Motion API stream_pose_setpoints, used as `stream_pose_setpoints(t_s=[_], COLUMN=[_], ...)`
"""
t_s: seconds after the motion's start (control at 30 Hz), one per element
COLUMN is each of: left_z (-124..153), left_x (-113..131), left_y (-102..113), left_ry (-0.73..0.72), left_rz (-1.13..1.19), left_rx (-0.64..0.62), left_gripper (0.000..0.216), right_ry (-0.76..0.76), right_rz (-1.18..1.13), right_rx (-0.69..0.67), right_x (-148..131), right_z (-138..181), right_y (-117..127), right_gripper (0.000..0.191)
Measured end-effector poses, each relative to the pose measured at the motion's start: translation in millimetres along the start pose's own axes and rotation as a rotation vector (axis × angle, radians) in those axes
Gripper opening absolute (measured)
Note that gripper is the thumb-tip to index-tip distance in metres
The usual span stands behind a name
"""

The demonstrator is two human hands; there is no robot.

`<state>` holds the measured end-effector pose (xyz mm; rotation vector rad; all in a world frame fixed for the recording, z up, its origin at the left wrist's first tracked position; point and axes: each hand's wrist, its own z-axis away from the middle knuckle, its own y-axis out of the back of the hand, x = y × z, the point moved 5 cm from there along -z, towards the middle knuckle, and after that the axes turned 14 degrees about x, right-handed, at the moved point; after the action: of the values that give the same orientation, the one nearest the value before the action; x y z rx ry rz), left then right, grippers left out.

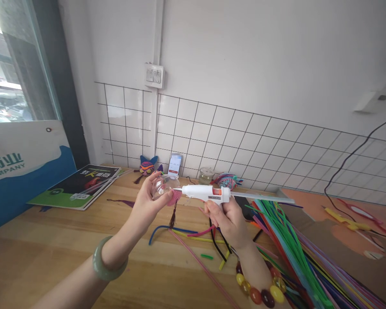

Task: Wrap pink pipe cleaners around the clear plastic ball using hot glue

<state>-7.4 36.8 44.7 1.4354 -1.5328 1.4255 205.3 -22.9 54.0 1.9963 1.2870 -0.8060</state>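
Note:
My left hand [149, 201] is raised over the wooden table and pinches a small clear ball [162, 186] with a pink piece and a dark tassel [173, 216] hanging under it. My right hand [227, 219] grips a white hot glue gun [209, 194] by its handle. The gun lies level, and its nozzle tip touches the ball's right side. A long glue stick [260, 197] juts out of the gun's back to the right. I wear a green bangle on the left wrist and a coloured bead bracelet on the right.
Loose pipe cleaners [193, 234] lie on the wooden table [35, 253] under my hands, and a thick bundle of them [292, 253] spreads at the right. A booklet [80, 184] lies at the left. A small toy [147, 166], a card, a glass jar [206, 175] and yarn stand by the tiled wall. A black cable [350, 159] hangs at the right.

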Motion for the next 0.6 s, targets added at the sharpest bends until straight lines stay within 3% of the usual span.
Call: stream_pose_setpoints(t_s=[0.6], left_z=[0.8], left_x=[1.7], left_y=[0.3], left_ry=[-0.002], left_rz=[0.019], left_rx=[0.009], left_gripper=[0.074], right_ry=[-0.011], right_rz=[0.02], right_rx=[0.013], right_x=[-0.6], right_z=[0.0], right_y=[-0.9], right_gripper=[0.031])
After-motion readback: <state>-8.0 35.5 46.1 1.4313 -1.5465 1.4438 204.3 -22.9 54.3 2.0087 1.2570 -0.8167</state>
